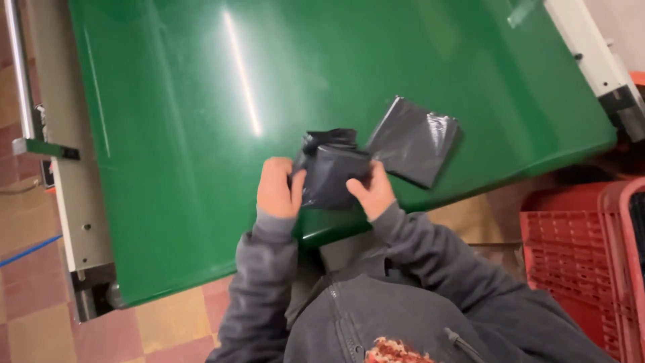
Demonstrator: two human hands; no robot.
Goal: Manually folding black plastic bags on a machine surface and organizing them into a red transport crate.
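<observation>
Both my hands hold a folded black plastic bag (330, 173) over the near edge of a green conveyor belt (201, 121). My left hand (277, 189) grips the bag's left side with the thumb on top. At the bag's right lower corner my right hand (371, 191) pinches it. A second black plastic bag (413, 140), folded flat into a square, lies on the belt just beyond and to the right of the held one. My grey hooded sleeves reach up from the bottom of the view.
A red plastic crate (578, 255) stands at the right, beside the belt. The belt's pale metal frame (70, 181) runs down the left side, and another frame rail (591, 47) sits at the top right. Tiled floor (33, 316) shows at the lower left.
</observation>
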